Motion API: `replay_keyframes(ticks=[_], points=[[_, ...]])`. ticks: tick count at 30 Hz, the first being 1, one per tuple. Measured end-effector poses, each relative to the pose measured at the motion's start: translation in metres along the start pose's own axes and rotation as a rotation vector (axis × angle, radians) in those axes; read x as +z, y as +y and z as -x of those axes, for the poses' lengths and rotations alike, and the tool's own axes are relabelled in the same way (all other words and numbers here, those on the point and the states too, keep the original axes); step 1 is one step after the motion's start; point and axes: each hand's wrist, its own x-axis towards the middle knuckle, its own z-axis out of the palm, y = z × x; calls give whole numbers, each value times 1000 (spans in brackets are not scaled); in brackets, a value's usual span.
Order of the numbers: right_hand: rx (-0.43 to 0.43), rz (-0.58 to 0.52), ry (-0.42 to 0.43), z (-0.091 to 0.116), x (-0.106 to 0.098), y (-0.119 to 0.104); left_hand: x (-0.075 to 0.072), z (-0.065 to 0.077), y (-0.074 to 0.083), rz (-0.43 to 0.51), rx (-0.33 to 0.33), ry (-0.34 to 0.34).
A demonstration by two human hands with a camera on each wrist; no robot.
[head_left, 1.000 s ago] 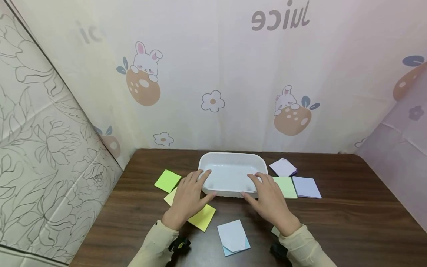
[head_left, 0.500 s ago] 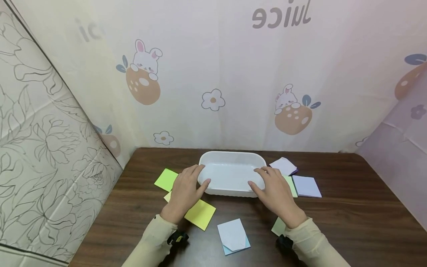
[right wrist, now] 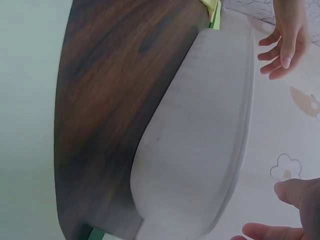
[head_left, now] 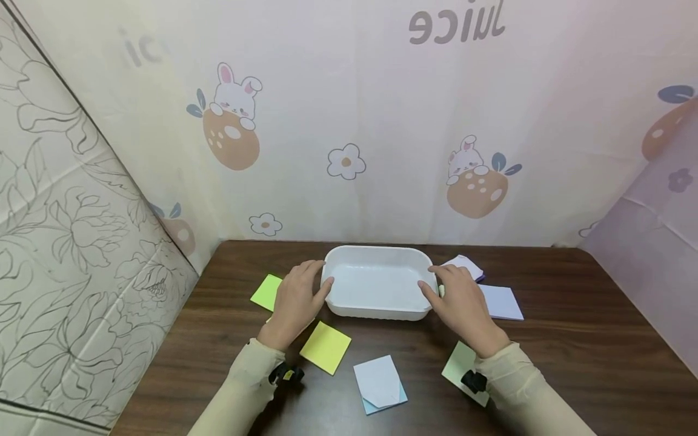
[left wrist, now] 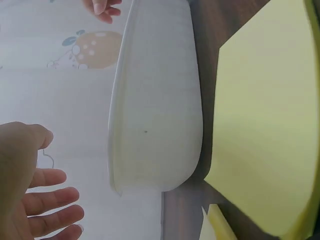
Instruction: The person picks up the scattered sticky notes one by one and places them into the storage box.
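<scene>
Tray (head_left: 377,287) stood on the table (head_left: 589,339) in the head view, between the left hand (head_left: 296,301) and the right hand (head_left: 462,303), one near each short end. Both were spread, fingers loosely bent, with hold of nothing. The tray looked light, stiff and smooth: perhaps slippery, hardly fragile, best taken under the rim at both ends. "Juice" (head_left: 464,27) read backwards on the cloth (head_left: 403,121) behind. In the left wrist view, the fingers were apart from the rim; a yellow pad (left wrist: 265,115) lay beside the tray, unmarked. In the right wrist view, the thumb was apart too, and no label showed on the tray's wall.
</scene>
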Motion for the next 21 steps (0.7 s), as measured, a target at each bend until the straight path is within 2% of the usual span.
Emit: replay_keyframes(ticks=[8, 16, 21], points=[[52, 11, -33, -5, -1, 9, 3, -10, -5, -19, -51, -29], [54, 24, -7, -10, 3, 17, 11, -18, -7, -38, -112, -91], [73, 20, -46, -11, 7, 21, 16, -20, -10, -66, -141, -121]])
